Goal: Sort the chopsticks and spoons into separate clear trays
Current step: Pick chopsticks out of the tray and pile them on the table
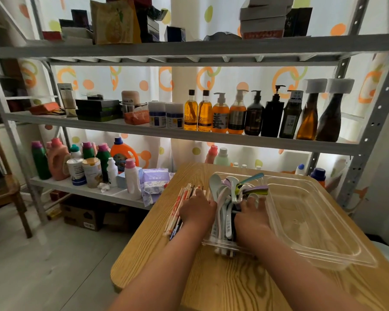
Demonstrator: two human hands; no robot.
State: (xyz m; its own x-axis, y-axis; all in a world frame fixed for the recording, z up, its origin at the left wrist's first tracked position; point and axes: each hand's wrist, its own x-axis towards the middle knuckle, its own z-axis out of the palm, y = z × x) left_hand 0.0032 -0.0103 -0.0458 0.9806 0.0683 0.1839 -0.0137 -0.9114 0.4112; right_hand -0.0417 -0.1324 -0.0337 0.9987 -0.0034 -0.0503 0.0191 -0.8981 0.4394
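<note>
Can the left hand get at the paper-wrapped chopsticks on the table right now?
Likely yes: the left hand is already at the edge of the loose paper-wrapped chopsticks, which lie on the light wooden table with nothing over them.

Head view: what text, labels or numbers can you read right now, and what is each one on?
"姜": large character on the orange pump bottle, middle shelf.
Labels on the other bottles, the tins and the purple packets: print too blurred to read.
Chopstick wrappers and spoons: markings too small to read.
</note>
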